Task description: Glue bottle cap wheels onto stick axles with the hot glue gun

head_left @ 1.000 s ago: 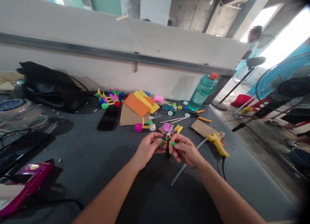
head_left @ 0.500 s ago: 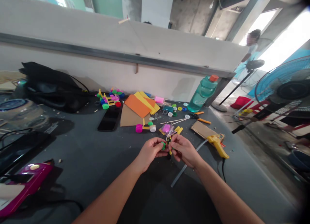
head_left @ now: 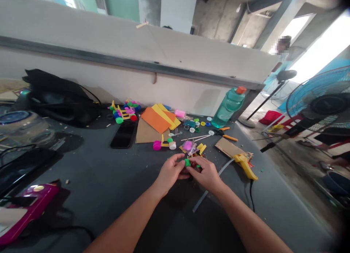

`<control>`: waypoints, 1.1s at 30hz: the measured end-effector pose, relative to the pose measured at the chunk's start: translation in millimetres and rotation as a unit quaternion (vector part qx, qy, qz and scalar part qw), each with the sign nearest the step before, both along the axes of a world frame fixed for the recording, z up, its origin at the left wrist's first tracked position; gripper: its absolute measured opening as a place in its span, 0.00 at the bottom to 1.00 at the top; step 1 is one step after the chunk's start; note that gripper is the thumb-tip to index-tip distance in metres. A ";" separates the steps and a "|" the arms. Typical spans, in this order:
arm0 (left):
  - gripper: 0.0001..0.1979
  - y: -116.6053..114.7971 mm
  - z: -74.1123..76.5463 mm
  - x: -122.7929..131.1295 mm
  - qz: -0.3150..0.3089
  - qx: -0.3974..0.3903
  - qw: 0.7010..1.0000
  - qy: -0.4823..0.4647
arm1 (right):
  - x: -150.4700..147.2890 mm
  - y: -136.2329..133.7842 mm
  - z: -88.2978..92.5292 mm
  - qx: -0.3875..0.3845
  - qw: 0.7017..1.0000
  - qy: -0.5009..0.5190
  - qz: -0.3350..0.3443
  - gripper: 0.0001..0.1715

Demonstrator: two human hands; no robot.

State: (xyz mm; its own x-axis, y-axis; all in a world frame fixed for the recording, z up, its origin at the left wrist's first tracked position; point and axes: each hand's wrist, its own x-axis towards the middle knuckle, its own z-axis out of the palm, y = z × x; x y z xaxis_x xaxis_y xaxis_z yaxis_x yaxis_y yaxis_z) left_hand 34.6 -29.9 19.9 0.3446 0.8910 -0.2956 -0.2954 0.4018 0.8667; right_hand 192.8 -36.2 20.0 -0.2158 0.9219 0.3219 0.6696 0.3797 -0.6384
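My left hand (head_left: pixel 171 174) pinches a green bottle cap (head_left: pixel 187 162) between thumb and fingers. From the other side my right hand (head_left: pixel 206 173) has its fingertips on the same cap, closed round it. Another green piece (head_left: pixel 198 166) shows by the right fingers, partly hidden. Just beyond the hands lie a purple lump in clear wrapping (head_left: pixel 187 146) and some yellow pieces (head_left: pixel 201 148). Farther left stands a small frame with pink, white and green bottle caps for wheels (head_left: pixel 164 143).
A yellow glue gun (head_left: pixel 246 166) rests by cardboard (head_left: pixel 229 147) on the right, near a clear glue stick (head_left: pixel 201 201). Behind are loose caps, orange-handled pliers (head_left: pixel 229 137), a teal bottle (head_left: pixel 228 107), coloured paper (head_left: pixel 155 120) and a phone (head_left: pixel 123 134). Fans and a person are at right.
My hands have come closer together, and the right fingers have moved left onto the green cap. The cap has turned and shifted slightly, and the black-and-yellow piece between my hands is now mostly covered.
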 end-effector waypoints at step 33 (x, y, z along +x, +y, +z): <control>0.15 7.1 -31.9 1.7 -0.036 0.087 0.987 0.133 | 0.6 99.7 0.3 -0.134 0.942 -0.291 -0.100 0.14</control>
